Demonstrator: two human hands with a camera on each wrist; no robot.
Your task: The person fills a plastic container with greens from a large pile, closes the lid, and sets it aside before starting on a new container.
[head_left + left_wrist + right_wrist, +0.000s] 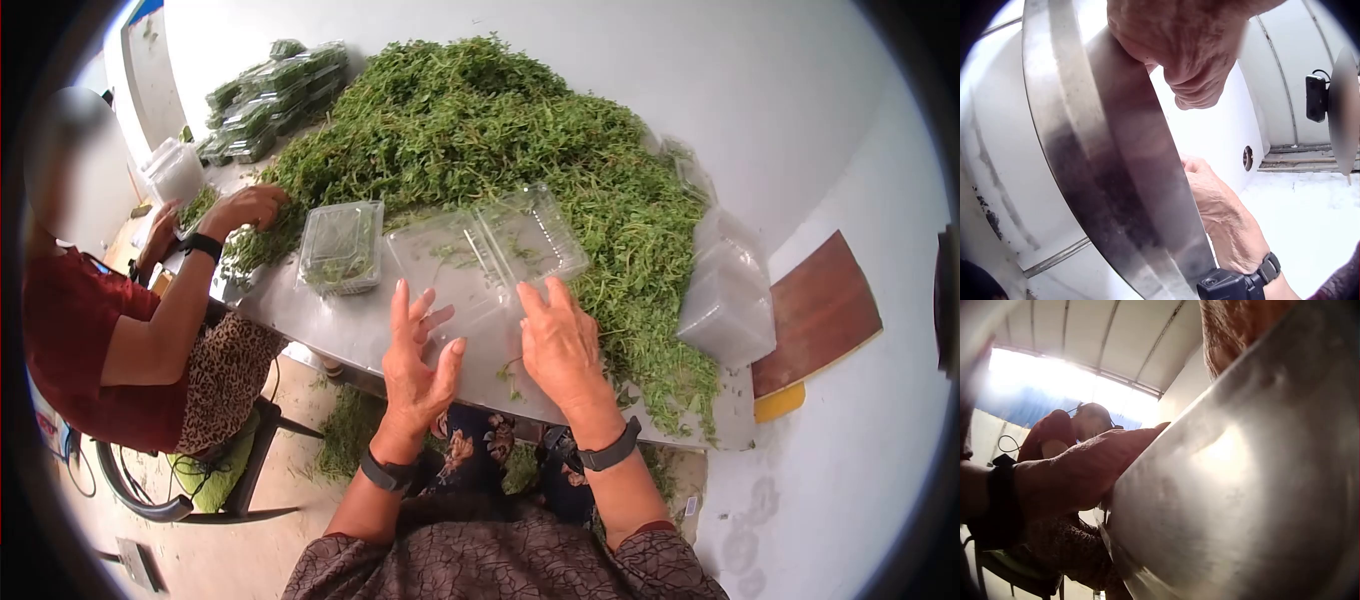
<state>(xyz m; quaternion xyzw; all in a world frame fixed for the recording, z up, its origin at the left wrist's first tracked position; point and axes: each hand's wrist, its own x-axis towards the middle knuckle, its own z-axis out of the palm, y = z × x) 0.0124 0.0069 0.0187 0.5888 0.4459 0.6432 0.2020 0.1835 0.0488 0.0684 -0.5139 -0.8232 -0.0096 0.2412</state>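
An open clear plastic clamshell box [440,248] lies on the metal table, its lid [540,235] folded out to the right. A few green sprigs show in and under it. My left hand [415,365] is held with fingers spread and thumb apart, fingertips right at the box's near left corner. Beside it, my right hand [562,345] faces palm down, its forefinger reaching toward the near edge by the hinge. Neither hand shows anything in its grasp. Table metal fills much of both wrist views, with my left hand [1079,469] seen past its edge in the right wrist view.
A big heap of leafy green stems [480,120] covers the table's back and right. A lidded clamshell [342,250] with greens stands left. Filled boxes [275,100] are stacked at the back left, nested empties [730,290] at right. Another person [130,330] sits left, handling greens.
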